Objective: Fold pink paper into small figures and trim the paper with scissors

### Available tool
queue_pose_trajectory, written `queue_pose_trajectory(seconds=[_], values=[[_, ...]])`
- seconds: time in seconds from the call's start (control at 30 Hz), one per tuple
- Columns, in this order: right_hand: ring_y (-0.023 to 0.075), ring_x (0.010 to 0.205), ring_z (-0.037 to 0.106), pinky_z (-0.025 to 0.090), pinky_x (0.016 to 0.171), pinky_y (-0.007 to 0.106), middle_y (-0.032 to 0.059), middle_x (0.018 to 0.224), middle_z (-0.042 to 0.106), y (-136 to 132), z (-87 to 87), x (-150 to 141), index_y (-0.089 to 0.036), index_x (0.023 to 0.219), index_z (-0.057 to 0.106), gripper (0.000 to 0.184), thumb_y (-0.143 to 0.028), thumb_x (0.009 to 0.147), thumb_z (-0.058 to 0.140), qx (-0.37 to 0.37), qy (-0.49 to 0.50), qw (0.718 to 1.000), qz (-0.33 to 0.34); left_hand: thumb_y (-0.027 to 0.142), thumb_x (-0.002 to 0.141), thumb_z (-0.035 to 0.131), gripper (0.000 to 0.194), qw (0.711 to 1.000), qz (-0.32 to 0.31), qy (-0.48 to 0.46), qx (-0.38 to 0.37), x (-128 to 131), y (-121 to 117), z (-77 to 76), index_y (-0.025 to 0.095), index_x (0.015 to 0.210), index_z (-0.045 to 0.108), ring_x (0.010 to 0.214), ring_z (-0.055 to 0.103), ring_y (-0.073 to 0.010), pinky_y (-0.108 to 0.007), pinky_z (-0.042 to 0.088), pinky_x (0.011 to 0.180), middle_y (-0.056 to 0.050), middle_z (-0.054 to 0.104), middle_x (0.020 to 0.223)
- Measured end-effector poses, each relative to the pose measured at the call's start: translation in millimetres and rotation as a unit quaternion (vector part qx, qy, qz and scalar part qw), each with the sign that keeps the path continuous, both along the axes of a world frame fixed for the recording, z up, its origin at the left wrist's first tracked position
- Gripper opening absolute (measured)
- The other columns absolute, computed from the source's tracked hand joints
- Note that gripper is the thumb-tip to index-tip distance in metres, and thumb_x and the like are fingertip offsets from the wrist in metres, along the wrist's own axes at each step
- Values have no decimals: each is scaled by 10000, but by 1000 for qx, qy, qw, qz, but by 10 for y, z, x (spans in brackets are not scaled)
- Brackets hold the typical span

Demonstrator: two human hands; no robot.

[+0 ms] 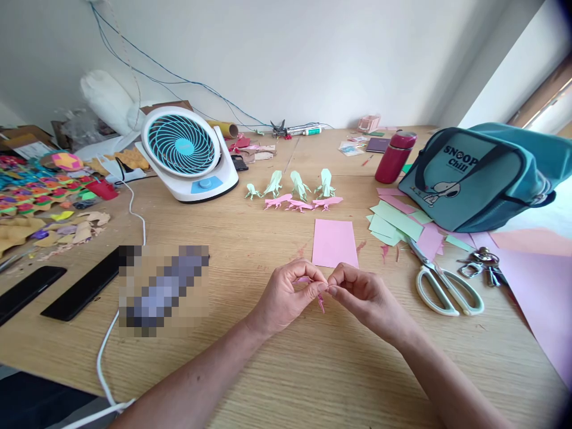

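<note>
On my table (268,381): 1 paper sheet (335,243), just beyond my left hand (286,295) and right hand (370,300). Behind it: 3 front figures (299,206), then 4 rear figures (297,185). Left of these: 1 fan (182,146). To my right: 1 bag (476,179), 1 flask (395,158) at its left, scissors (441,275) before it, keys (486,258) right of the scissors.

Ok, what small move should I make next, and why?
Perhaps crease the small folded pink paper piece with your right hand while your left hand steadies it: both hands meet at it, and part of it hangs below.
</note>
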State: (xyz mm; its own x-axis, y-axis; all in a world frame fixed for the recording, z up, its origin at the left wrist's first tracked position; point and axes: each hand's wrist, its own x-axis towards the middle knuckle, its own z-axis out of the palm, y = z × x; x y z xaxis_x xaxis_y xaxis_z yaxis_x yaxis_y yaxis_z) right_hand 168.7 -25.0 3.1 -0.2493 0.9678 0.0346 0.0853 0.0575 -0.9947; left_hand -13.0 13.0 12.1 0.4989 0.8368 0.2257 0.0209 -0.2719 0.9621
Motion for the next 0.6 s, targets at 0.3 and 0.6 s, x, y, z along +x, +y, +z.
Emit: queue_pose_trajectory(seconds=[0.3, 0.6], values=[[133, 689, 515, 390, 632, 262, 5, 755, 580, -26, 56, -9, -185, 795, 566, 242, -390, 921, 594, 5, -45, 999, -16, 177, 833, 698, 104, 996, 23, 60, 64, 7, -26, 79, 157, 732, 686, 772, 589, -146, -264, 483, 754, -22, 653, 740], [121, 677, 472, 359, 610, 255, -2, 762, 562, -11, 19, 6, -178, 821, 589, 303, -470, 896, 623, -31, 6, 999, -6, 214, 873, 653, 126, 998, 29, 36, 51, -35, 16, 45, 166, 757, 669, 771, 614, -149, -246, 505, 665, -22, 661, 763]])
